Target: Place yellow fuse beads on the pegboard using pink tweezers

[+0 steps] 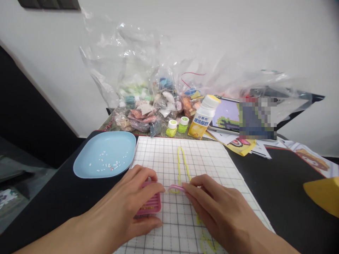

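My left hand [137, 197] is bent over a small pink ridged tray [156, 204], its fingers at the far side and its thumb along the near side. Small yellowish beads show in the tray's grooves. Between thumb and fingertips, my right hand [217, 201] pinches pink tweezers [177, 188], which point left toward the tray. Both hands are over a white gridded board [156, 151]. On it a thin outline of yellow-green beads [178, 162] runs away from me. More yellow-green beads [208, 243] lie near my right wrist, partly hidden by it.
A light blue plate [87, 151] with scattered white beads stands at left. Behind the board are two small jars of yellow-green beads [172, 128], a yellow and white bottle [203, 118], bagged beads [143, 116] and a tablet [227, 114]. A yellow object [324, 195] juts in at right.
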The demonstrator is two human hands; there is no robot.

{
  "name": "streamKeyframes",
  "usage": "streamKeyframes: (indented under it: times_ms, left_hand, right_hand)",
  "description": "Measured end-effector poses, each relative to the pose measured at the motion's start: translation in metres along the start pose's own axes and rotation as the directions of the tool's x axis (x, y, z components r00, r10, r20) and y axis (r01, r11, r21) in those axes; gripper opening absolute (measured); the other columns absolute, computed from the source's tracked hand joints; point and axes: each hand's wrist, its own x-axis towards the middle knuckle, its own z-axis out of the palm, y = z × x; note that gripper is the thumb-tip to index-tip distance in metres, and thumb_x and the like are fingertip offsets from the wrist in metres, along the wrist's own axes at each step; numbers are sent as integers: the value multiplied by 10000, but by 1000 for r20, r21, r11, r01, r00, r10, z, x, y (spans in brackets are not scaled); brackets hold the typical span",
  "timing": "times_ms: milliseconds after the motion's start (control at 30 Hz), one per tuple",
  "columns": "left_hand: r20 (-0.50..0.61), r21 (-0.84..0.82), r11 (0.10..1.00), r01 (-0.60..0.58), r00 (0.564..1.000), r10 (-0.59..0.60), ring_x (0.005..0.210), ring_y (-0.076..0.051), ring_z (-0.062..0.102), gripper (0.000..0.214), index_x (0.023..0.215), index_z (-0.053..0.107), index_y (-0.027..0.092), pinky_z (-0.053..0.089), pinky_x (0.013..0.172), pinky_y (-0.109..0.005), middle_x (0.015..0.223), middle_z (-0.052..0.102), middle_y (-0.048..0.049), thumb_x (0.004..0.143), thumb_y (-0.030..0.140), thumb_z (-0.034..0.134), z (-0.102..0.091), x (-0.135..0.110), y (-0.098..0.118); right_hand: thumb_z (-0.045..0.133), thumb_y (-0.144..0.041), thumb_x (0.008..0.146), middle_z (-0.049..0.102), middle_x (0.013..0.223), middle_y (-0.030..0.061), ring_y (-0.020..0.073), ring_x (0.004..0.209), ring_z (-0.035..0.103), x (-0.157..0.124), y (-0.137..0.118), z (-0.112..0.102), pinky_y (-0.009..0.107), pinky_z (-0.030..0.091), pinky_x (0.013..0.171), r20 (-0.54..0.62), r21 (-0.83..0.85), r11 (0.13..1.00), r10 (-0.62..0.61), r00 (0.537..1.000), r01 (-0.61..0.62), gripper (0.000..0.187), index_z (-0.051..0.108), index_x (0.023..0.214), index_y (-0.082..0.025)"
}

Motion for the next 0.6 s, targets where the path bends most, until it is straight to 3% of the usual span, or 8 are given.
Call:
streamKeyframes:
  times_ms: [200, 600]
  left_hand:
    - [6, 24, 999, -38, 999, 38, 1081, -254, 506, 509, 1144, 568, 297, 492, 900, -410, 1166, 518, -19, 744, 38, 747, 1, -1, -2]
    - [13, 31, 999, -32, 999, 31, 1093, -254, 495, 526, 1142, 563, 294, 492, 903, -422, 1173, 498, -17, 737, 21, 756, 1, -1, -2]
  right_hand:
    - [379, -100, 972, 625, 908, 84, 167, 599, 602, -1, 1, 1, 279, 464, 386, 8, -17, 1000, -24, 1000, 24, 260, 517, 1187, -148]
    - [379, -137, 992, 614, 901, 55, 173, 651, 632, 0, 0, 2, 307, 523, 483, 60, 68, 996, 60, 996, -64, 236, 556, 1136, -193]
